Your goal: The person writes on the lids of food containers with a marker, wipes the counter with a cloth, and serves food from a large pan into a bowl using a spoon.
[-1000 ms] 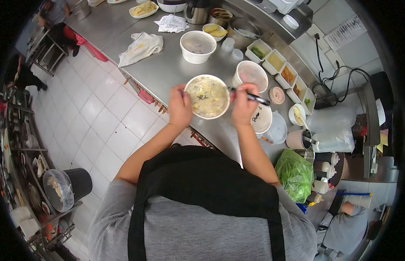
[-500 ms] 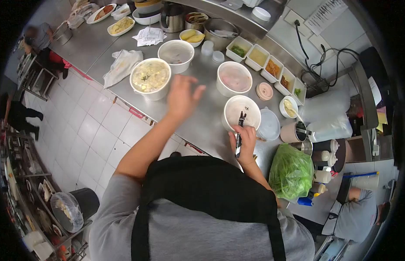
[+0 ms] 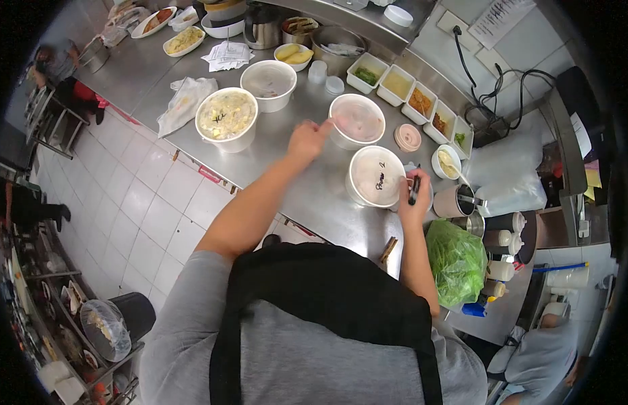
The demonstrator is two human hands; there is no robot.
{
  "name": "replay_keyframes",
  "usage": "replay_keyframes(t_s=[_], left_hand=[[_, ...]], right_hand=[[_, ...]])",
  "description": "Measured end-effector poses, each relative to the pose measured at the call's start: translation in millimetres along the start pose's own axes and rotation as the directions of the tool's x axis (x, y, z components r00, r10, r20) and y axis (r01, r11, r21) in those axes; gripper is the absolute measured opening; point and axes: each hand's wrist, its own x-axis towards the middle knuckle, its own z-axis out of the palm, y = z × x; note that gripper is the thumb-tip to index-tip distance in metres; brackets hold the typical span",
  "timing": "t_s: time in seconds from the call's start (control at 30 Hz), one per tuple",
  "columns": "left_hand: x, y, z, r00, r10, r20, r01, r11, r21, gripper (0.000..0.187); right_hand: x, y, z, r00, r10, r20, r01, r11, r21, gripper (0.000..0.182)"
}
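Note:
My right hand [image 3: 415,196] is closed around a black marker [image 3: 414,190], its fingers beside the right edge of a white lidded tub [image 3: 377,177] with black handwriting on the lid. Behind that hand lies a clear lid, mostly hidden. With the index finger stretched out, my left hand [image 3: 308,140] meets the left side of another lidded tub [image 3: 356,120] with pinkish contents; nothing is held in it. Further left stand a lidded tub of pale yellow food [image 3: 226,120] with black writing and a lidded tub with greyish contents [image 3: 269,84].
Along the wall runs a row of small containers [image 3: 397,84] with garnishes. A bag of green leaves [image 3: 455,263] and squeeze bottles [image 3: 499,271] stand at the right. A white cloth [image 3: 187,104] and paper slips [image 3: 228,57] lie at the left. Other people are in the room.
My left hand has moved right, from beside the yellow-food tub to the pinkish tub. My right hand and marker have left the lid's writing and moved to its right edge; more writing shows.

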Motion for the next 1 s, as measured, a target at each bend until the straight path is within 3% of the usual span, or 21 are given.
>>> replay_keyframes(t_s=[0.07, 0.17, 0.27, 0.33, 0.43, 0.53, 0.63, 0.67, 0.7, 0.8, 0.83, 1.0], left_hand=[[-14, 30, 5, 0.995, 0.103, -0.004, -0.102, 0.989, 0.106, 0.034], [6, 17, 17, 0.980, 0.170, -0.101, -0.145, 0.966, 0.215, 0.038], [-7, -1, -24, 0.989, 0.103, -0.109, -0.073, 0.966, 0.248, 0.044], [-25, -32, -46, 0.948, 0.235, -0.213, -0.177, 0.949, 0.259, 0.036], [-69, -44, -68, 0.994, 0.063, -0.086, -0.064, 0.998, -0.007, 0.037], [-101, -50, -68, 0.996, 0.086, -0.031, -0.088, 0.994, -0.066, 0.039], [-117, -39, -77, 0.987, -0.063, 0.146, 0.077, 0.993, -0.094, 0.040], [-119, -41, -76, 0.979, -0.099, 0.176, 0.127, 0.980, -0.156, 0.041], [-120, -44, -74, 0.969, -0.132, 0.208, 0.177, 0.961, -0.214, 0.042], [-131, -50, -58, 0.927, -0.133, 0.351, 0.241, 0.928, -0.284, 0.045], [-135, -51, -54, 0.907, -0.115, 0.404, 0.247, 0.924, -0.293, 0.045], [-138, -50, -59, 0.924, -0.167, 0.345, 0.294, 0.887, -0.356, 0.044]], right_hand=[[5, 9, 5, 1.000, 0.004, -0.003, -0.004, 1.000, -0.020, 0.019], [10, 19, 6, 0.998, -0.055, -0.026, 0.050, 0.986, -0.161, 0.022], [9, 22, 3, 0.995, -0.064, -0.081, 0.035, 0.947, -0.318, 0.024], [17, 20, 9, 0.992, -0.049, -0.112, 0.010, 0.947, -0.322, 0.026], [40, 25, 34, 0.990, -0.067, -0.125, 0.034, 0.969, -0.244, 0.021], [52, -5, 53, 0.965, -0.224, -0.135, 0.185, 0.950, -0.251, 0.014], [46, -51, 73, 0.902, -0.416, -0.115, 0.394, 0.903, -0.170, 0.008], [39, -61, 81, 0.987, -0.162, 0.009, 0.159, 0.976, 0.148, 0.007], [31, -69, 90, 0.977, 0.058, 0.206, -0.140, 0.902, 0.409, 0.005], [9, -83, 116, 0.893, 0.093, 0.441, -0.403, 0.604, 0.688, 0.003], [6, -80, 116, 0.881, 0.098, 0.463, -0.420, 0.610, 0.672, 0.003], [5, -74, 107, 0.860, 0.052, 0.507, -0.402, 0.681, 0.612, 0.005]])
